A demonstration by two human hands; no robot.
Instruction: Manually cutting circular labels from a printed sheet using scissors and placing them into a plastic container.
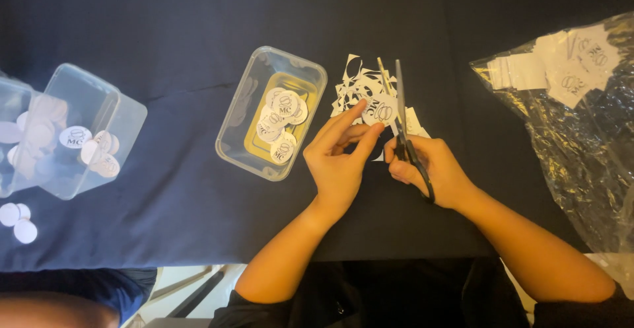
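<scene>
While the left hand point(340, 159) pinches a round paper sticker point(379, 110), the right hand point(432, 169) grips black metal scissors point(404, 126), blades parted.

- A makeshift craft or packing station is suggested, though whether it sits in a home or a workplace cannot be told.
- The table point(165, 24) is covered by a dark cloth.
- Printed round stickers are kept in clear plastic tubs point(271, 122).
- Paper offcuts point(353, 83) are piled beside scissors point(404, 130).
- Uncut printed sheets are held in a clear plastic bag point(581, 136).
</scene>
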